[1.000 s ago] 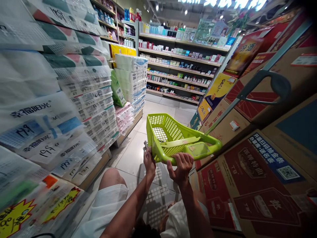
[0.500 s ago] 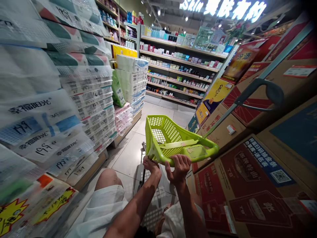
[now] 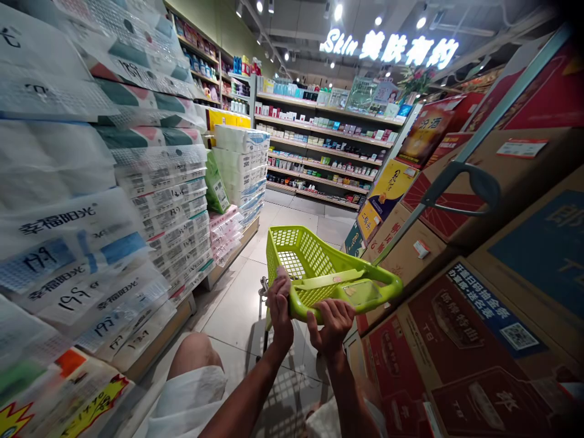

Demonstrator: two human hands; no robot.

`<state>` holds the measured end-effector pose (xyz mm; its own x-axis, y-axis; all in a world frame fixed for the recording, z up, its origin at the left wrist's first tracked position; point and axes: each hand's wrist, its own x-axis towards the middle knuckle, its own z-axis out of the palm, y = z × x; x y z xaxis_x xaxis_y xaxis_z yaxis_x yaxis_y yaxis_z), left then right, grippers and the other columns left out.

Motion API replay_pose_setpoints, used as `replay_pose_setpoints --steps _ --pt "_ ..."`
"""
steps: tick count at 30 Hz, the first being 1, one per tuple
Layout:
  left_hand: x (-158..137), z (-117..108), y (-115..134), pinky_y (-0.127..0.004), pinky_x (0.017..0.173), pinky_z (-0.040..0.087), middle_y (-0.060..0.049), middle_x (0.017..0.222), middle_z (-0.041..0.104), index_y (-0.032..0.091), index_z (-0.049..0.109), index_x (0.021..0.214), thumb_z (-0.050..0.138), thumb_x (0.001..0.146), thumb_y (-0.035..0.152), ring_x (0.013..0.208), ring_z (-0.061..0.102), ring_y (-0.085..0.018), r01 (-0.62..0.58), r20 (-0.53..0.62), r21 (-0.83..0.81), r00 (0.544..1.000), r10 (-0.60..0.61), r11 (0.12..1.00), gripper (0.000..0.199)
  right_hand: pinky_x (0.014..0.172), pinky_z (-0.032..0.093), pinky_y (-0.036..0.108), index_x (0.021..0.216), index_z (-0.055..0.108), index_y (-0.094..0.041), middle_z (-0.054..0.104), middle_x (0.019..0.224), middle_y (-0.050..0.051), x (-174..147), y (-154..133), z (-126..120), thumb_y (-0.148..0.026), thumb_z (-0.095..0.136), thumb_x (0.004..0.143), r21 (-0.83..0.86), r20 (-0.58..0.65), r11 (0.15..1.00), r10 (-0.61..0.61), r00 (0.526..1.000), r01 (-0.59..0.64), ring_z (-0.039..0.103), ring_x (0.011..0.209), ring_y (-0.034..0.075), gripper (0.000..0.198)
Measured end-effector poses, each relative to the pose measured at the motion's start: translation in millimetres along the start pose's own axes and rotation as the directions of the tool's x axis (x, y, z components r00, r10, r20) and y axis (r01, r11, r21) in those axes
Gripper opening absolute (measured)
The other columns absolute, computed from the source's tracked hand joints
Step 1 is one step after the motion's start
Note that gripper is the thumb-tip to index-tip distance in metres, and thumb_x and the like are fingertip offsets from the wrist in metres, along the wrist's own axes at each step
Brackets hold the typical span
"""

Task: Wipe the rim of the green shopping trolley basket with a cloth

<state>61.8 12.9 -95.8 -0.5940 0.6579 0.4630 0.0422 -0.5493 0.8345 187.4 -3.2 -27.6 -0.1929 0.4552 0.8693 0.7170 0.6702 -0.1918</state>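
Note:
A lime-green plastic shopping cart [image 3: 314, 249] with latticed basket walls stands in front of me, its basket tilted in view. No goods show in the basket. My right hand [image 3: 334, 319] is closed around the near handle bar, fingers curled over the top. At the near left corner, my left hand [image 3: 279, 297] grips the cart's edge, closed, with part of its fingers hidden behind the rim. A folding flap [image 3: 326, 280] lies across the basket just beyond the handle.
Stacked packs of tissue paper [image 3: 168, 201] line the left side of the aisle. Printed cardboard cartons [image 3: 438, 328] rise close on the right, crossed by a grey pole with a hook-like handle [image 3: 460, 188]. Shelves of cosmetics [image 3: 319, 137] face me across the tiled floor [image 3: 241, 286].
My left hand has shifted up onto the cart's near left corner. My right hand stays on the handle. The view has tilted up slightly, so the cart and shelves sit lower.

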Motion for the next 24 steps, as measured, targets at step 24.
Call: replay_pose_setpoints --steps 24 --pt "45.4 -17.5 -18.2 -0.048 0.114 0.040 -0.008 0.125 0.065 0.026 0.066 0.117 0.043 0.102 0.038 0.128 0.054 -0.024 -0.299 0.498 0.218 0.853 0.157 0.929 0.029 0.094 0.037 0.041 0.097 0.065 -0.021 0.070 0.089 0.006 -7.3 0.2 -77.6 -0.030 0.048 0.100 -0.306 0.242 0.952 0.107 0.964 -0.029 0.061 0.082 0.022 0.019"
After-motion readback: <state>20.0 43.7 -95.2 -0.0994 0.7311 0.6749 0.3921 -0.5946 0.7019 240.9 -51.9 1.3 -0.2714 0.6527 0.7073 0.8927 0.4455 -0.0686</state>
